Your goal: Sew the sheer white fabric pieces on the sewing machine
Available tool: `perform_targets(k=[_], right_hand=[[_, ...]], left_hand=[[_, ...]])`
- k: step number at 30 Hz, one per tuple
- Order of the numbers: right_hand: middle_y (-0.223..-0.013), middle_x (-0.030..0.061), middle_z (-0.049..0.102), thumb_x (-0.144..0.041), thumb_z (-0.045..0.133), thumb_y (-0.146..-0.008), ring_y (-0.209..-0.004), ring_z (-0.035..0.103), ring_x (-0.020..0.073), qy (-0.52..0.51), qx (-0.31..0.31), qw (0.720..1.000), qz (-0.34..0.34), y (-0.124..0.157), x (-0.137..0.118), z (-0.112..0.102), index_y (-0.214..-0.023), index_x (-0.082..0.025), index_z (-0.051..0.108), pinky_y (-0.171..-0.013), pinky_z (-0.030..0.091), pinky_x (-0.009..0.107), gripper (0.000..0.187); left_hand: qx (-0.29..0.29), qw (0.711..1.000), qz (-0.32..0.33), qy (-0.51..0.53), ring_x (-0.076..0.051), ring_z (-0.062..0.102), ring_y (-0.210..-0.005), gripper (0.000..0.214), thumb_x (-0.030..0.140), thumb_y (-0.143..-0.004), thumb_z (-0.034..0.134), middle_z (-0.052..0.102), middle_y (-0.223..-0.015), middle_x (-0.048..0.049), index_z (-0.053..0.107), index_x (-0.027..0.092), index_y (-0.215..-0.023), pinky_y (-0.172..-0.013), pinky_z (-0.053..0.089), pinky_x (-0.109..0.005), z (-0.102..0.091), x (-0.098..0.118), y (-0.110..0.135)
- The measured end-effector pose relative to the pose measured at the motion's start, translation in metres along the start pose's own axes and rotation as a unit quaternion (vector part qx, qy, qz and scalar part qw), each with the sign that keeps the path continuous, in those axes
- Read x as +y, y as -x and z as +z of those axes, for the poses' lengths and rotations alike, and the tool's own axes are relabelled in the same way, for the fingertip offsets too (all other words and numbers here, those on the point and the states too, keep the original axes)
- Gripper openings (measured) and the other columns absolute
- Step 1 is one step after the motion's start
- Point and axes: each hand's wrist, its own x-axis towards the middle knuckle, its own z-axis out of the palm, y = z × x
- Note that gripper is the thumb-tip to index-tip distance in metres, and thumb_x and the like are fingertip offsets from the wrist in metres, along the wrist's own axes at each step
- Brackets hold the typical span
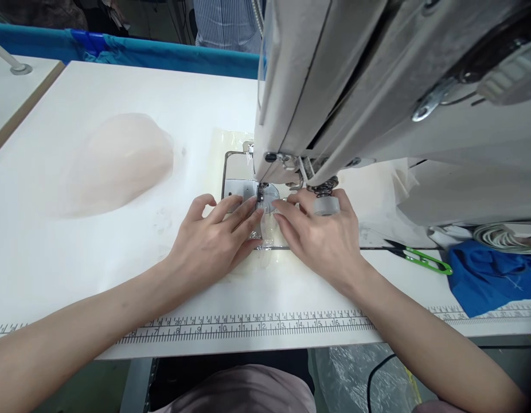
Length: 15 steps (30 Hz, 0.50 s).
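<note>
A small, see-through piece of material (269, 228) lies just in front of the sewing machine's presser foot (261, 192). My left hand (216, 238) rests flat on the metal needle plate (239, 186), fingers stretched out, their tips at the left edge of the piece. From the other side, my right hand (319, 232) reaches in with thumb and index fingertip slightly apart at the right edge. Its other fingers are partly hidden behind the presser bar's spring and knob (326, 203). The exact outline of the clear piece is hard to make out.
The sewing machine head (334, 74) overhangs from the right. A sheer, pale pink piece (123, 163) lies on the white table at left. Green-handled thread snips (424, 261) and blue cloth (491, 278) lie at right. A printed ruler (243, 327) runs along the front edge.
</note>
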Motion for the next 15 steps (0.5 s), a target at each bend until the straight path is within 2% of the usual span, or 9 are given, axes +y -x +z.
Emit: perform_targets(k=[6, 15], right_hand=[[-0.088, 0.0065, 0.071, -0.024, 0.048, -0.099, -0.090, 0.058, 0.0222, 0.015, -0.022, 1.000, -0.014, 0.0024, -0.0025, 0.0005, -0.101, -0.020, 0.074, -0.080, 0.031, 0.038, 0.027], [-0.086, 0.0060, 0.070, -0.019, 0.052, -0.095, -0.089, 0.056, 0.0223, 0.009, -0.026, 0.999, -0.022, 0.0035, -0.0010, 0.0009, -0.097, -0.020, 0.075, -0.080, 0.030, 0.038, 0.023]], left_hand=[[0.000, 1.000, 0.002, -0.007, -0.024, 0.061, -0.117, 0.031, 0.032, -0.098, 0.052, 0.065, -0.129, -0.0057, 0.064, 0.018, -0.123, -0.089, 0.040, -0.043, -0.0004, 0.0005, -0.0006], [0.004, 1.000, 0.002, -0.007, -0.024, 0.062, -0.115, 0.030, 0.031, -0.098, 0.053, 0.066, -0.127, -0.0053, 0.065, 0.020, -0.122, -0.088, 0.041, -0.042, -0.0018, 0.0005, -0.0014]])
